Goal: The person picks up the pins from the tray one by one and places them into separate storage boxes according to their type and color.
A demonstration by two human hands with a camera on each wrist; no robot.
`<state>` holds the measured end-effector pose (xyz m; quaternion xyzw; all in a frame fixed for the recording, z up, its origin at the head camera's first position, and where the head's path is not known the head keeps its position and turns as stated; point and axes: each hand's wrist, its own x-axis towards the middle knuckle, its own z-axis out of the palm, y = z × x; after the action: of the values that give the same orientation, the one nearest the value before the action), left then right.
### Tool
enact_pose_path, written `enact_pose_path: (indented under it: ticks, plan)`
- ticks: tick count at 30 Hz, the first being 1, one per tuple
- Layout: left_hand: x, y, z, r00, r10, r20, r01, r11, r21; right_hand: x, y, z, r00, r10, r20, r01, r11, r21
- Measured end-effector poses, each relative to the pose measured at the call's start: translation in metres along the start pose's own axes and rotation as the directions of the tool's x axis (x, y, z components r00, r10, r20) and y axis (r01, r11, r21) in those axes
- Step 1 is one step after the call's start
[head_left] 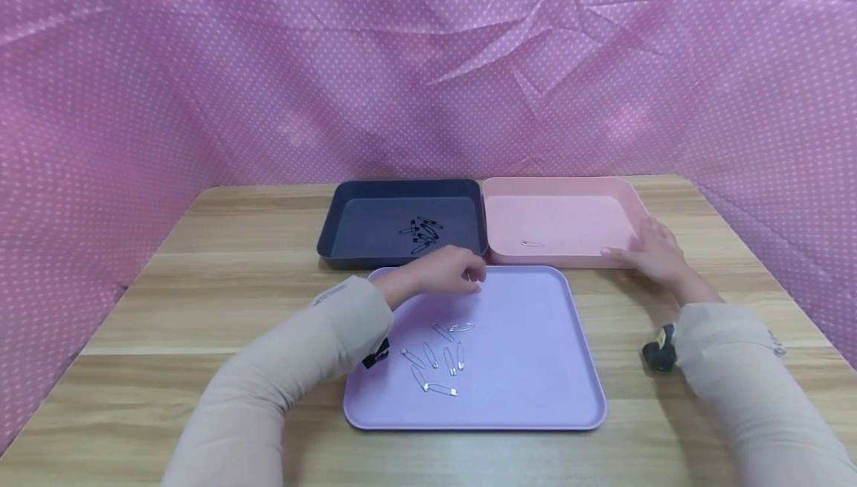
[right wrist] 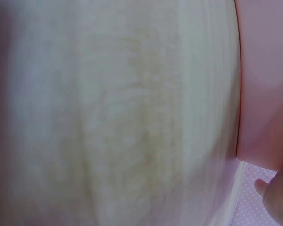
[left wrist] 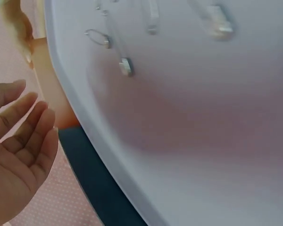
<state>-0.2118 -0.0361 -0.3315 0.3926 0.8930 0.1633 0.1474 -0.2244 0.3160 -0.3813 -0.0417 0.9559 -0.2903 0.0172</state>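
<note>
My left hand (head_left: 450,270) hovers over the back of the lavender tray (head_left: 522,398), close to the dark tray's front edge. Its fingers are loosely bent, and in the left wrist view nothing shows between them. Several silver safety pins (head_left: 431,355) lie on the lavender tray, nearer its left side. Black safety pins (head_left: 423,234) are bunched in the dark tray (head_left: 355,219). A single silver safety pin (head_left: 533,244) lies in the pink tray (head_left: 562,212). At that tray's front right corner rests my right hand (head_left: 656,255), thumb by the front wall and fingers along the side.
The dark and pink trays stand side by side at the back of the wooden table (head_left: 221,279), with the lavender tray in front. A pink dotted cloth (head_left: 428,85) hangs behind and at both sides. Black wrist cameras (head_left: 659,353) sit at the cuffs.
</note>
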Motion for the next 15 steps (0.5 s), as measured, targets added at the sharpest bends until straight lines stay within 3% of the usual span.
enact_pose_path:
  ticks: [7,15]
  plan:
    - [-0.022,-0.011,0.005,0.997,0.043,0.062,-0.039,0.997,-0.067,0.000,-0.001,-0.001,1.000,0.009,0.018,-0.009,1.000,0.008]
    - [-0.038,-0.023,0.014,0.990,0.088,0.107,-0.078,0.993,-0.094,-0.001,-0.002,-0.001,1.000,0.007,0.008,-0.007,1.000,0.007]
